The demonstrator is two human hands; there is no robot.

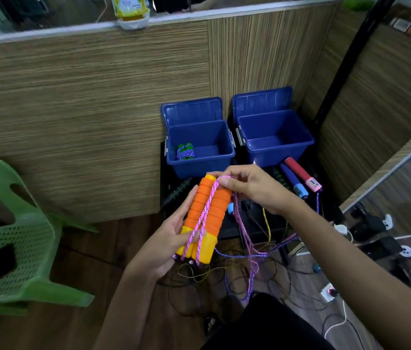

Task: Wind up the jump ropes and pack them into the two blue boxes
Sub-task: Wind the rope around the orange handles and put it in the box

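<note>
My left hand (171,236) holds two orange jump-rope handles (205,213) side by side, thumb across their yellow ends. A pink cord (205,210) runs lengthwise over the handles. My right hand (249,188) pinches that cord's loop at the handles' top end; the rest of the cord hangs down to the floor. Two open blue boxes stand behind on a black stand. The left box (200,162) contains a wound green-handled rope (185,151). The right box (278,154) looks empty.
Red (300,174), blue (292,180) and black-green (277,176) handles lie on the stand in front of the boxes. Tangled cords (249,269) spread over the wooden floor. A green plastic chair (15,238) stands at the left. A wooden partition rises behind.
</note>
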